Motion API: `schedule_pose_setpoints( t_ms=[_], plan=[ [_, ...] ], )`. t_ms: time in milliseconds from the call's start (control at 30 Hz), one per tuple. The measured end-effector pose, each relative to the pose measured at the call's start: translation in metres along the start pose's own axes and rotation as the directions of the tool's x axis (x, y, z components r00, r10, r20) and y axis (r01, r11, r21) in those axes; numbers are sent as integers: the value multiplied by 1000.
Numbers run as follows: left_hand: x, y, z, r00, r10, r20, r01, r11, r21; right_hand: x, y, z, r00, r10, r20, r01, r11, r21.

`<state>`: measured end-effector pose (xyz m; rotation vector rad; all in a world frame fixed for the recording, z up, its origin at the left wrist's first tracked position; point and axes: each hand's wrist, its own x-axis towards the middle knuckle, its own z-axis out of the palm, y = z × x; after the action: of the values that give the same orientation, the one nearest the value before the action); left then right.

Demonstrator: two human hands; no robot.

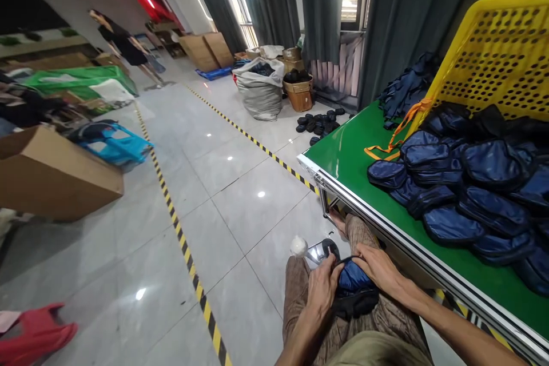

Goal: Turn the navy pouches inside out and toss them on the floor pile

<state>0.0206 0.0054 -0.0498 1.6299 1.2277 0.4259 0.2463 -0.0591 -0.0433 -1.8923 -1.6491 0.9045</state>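
A dark blue fabric pouch (355, 279) with black edging lies in my lap, its upper edge stretched between my two hands. My left hand (322, 283) pinches that edge on the left. On the right, the fingers of my right hand (374, 263) are closed on the same edge. Black material shows along the pouch's lower side. To my right, many similar navy pouches (454, 223) are heaped on a green-topped table (343, 140).
A yellow perforated basket (506, 57) leans over the heap, an orange strap (394, 137) hanging from it. Black pouches (317, 123) lie on the floor near a grey sack (259, 91). Striped tape (184, 240) marks the floor. A cardboard box (64, 177) stands left; a person (122, 46) walks farther back.
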Motion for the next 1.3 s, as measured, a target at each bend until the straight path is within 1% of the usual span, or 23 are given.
schedule_pose_setpoints(
  t_ms=[67,133,167,200,267,333,400,433,467,533,567,633,700,767,867,933,1000,1067,1100,1167,1233,1267,1300],
  plan=[
    [3,13,-2,1000,25,12,-24,999,-34,-3,-7,-11,998,-35,-52,37,999,38],
    [-1,26,-7,995,42,89,-35,996,-86,-13,-13,-24,997,-29,-64,38,990,135],
    [-5,32,-10,989,40,144,-22,991,-128,-19,-15,-32,999,-8,-45,17,979,204],
    [-9,36,-13,977,33,209,7,983,-186,-24,-16,-40,1000,24,-3,-23,960,280],
    [-17,41,-16,937,17,350,98,946,-310,-31,-13,-53,986,98,138,-147,899,413],
    [-21,37,-14,895,-4,447,193,905,-378,-35,-3,-55,956,147,255,-255,847,467],
    [-21,26,-6,875,-33,483,223,913,-341,-38,16,-43,956,163,245,-260,860,440],
    [-20,19,0,885,-43,463,194,939,-285,-40,28,-32,969,152,197,-222,888,403],
    [-19,10,6,904,-35,427,140,966,-218,-42,42,-20,983,130,128,-168,921,352],
    [-18,-6,17,942,32,333,-3,996,-88,-47,72,6,997,71,-18,-65,971,230],
    [-18,-13,23,952,70,299,-63,997,-35,-49,87,17,996,39,-81,-24,985,173],
    [-20,-25,30,948,104,300,-124,991,49,-52,112,33,984,-7,-176,24,995,93],
    [-25,-33,34,932,79,354,-137,980,144,-52,127,39,982,-14,-189,27,997,69],
    [-29,-37,34,917,44,397,-142,965,221,-49,132,38,990,0,-142,12,996,88],
    [-34,-39,34,917,55,395,-157,960,232,-43,128,23,1000,-2,17,0,994,109],
    [-36,-38,33,936,93,338,-148,979,140,-39,119,7,992,-12,129,3,998,70],
    [-37,-38,32,966,90,242,-97,995,15,-33,105,-12,978,-21,206,16,999,30],
    [-39,-40,28,994,18,112,-9,997,-73,-21,85,-32,970,-57,237,47,998,46],
    [-40,-42,25,999,-35,39,39,995,-97,-11,74,-42,968,-77,239,61,995,73],
    [-43,-48,19,987,-133,-95,121,985,-127,16,49,-64,971,-95,221,64,988,143],
    [-47,-53,14,969,-185,-163,162,976,-145,53,25,-87,986,-58,158,22,974,223],
    [-49,-54,12,967,-193,-170,167,974,-152,73,15,-100,999,-22,33,11,958,286],
    [-52,-55,11,968,-191,-166,164,974,-159,94,9,-112,988,19,-153,40,927,373]
  ],
)
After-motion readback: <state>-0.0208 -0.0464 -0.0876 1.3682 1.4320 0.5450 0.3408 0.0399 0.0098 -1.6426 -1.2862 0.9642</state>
